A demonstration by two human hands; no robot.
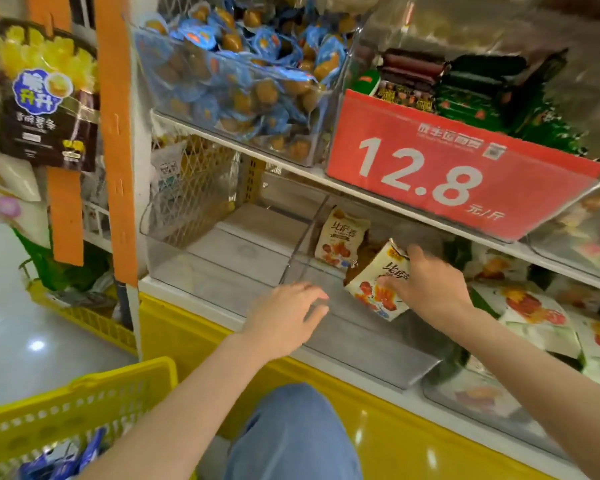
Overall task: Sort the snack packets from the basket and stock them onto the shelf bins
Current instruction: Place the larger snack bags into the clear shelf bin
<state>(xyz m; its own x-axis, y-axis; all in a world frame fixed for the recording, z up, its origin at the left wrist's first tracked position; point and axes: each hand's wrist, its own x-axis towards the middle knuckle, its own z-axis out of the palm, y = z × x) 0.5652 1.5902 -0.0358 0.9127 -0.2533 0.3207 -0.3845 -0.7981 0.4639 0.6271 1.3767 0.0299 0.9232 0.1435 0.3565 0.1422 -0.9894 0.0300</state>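
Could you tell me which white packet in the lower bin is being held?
The nearer, tilted packet, gripped by the right hand; the other packet stands untouched behind it.

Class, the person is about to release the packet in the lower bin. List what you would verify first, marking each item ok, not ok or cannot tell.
1. Grip: right hand curls round the white packet: ok.
2. Match: the standing packet behind it bears the same print: ok.
3. Support: white packet rests on the clear bin floor: cannot tell.
4. Spare hand: left hand is open, holding nothing: ok.
5. Stock left: yellow basket holds blue packets: ok.
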